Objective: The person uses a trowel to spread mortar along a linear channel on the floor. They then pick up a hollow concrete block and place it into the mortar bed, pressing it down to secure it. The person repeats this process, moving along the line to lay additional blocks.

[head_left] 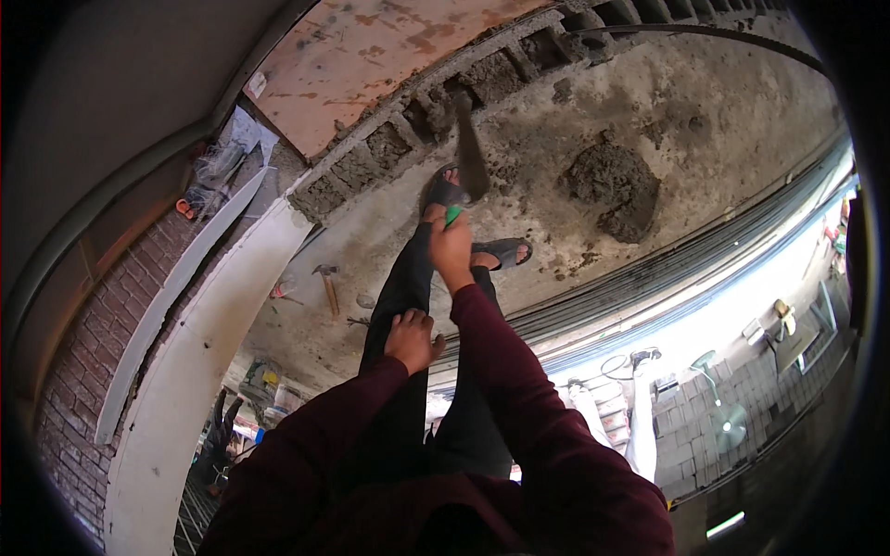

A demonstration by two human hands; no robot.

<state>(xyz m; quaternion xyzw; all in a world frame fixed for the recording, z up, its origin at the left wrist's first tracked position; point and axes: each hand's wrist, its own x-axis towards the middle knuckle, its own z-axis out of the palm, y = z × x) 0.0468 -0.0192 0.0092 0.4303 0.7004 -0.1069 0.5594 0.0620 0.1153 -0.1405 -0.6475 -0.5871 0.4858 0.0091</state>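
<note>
My right hand (pixel 451 252) is closed round the green handle of a trowel (pixel 472 159). The grey blade points away from me, its tip close to a row of hollow blocks (pixel 419 120) with wet mortar in several cavities. My left hand (pixel 413 342) lies on my left leg near the knee, fingers loosely spread and holding nothing. To the right of the trowel, a heap of wet mortar (pixel 616 188) sits on the concrete floor (pixel 723 102). My sandalled feet stand between the heap and me.
A stained pinkish board (pixel 371 60) lies beyond the blocks. On the floor at left is a hammer (pixel 329 290). A pale beam (pixel 199 357) runs along the left, beside brick paving (pixel 116 320). Long dark strips (pixel 593 301) cross at right. Another person (pixel 220 435) shows at lower left.
</note>
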